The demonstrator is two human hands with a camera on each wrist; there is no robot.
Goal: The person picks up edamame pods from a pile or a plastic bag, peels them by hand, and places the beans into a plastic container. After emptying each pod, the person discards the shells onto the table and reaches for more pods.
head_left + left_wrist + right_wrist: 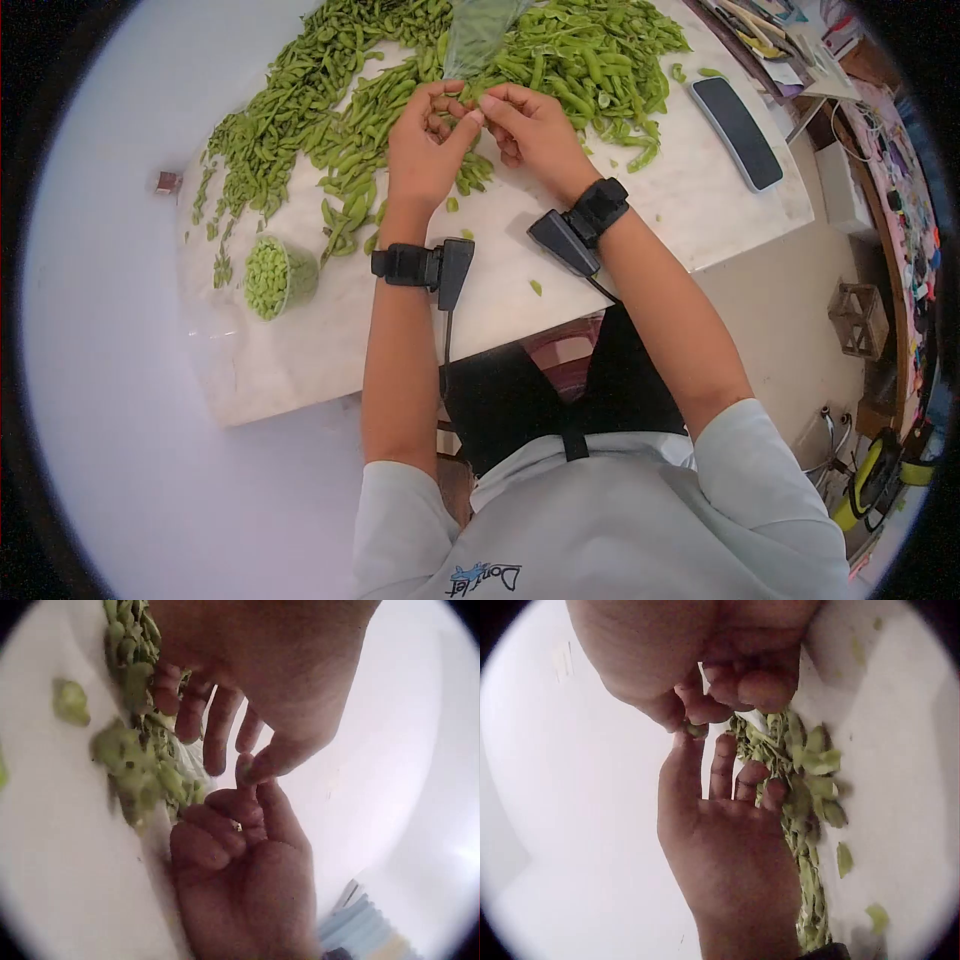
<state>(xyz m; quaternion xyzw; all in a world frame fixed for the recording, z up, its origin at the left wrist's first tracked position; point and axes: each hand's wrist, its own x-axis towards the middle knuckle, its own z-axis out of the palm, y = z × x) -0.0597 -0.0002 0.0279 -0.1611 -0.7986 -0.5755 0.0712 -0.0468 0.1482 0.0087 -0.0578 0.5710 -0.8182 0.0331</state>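
Note:
My left hand (422,155) and right hand (545,135) meet fingertip to fingertip above the table, in front of the heap of edamame pods (590,60). Between the two thumbs and forefingers is a small green edamame pod (696,730), pinched from both sides and mostly hidden by the fingers. The other fingers of the left hand (735,855) are loosely bent and spread. Those of the right hand (247,885) curl in toward the palm. To the left, a clear plastic cup (303,276) holds shelled green beans (265,280).
Pods (260,140) also spread over the table's left side. A translucent green plastic bag (480,40) lies among the heaps. A phone (737,135) rests near the right edge of the white table (700,230). Stray shell bits (536,287) are scattered near the front.

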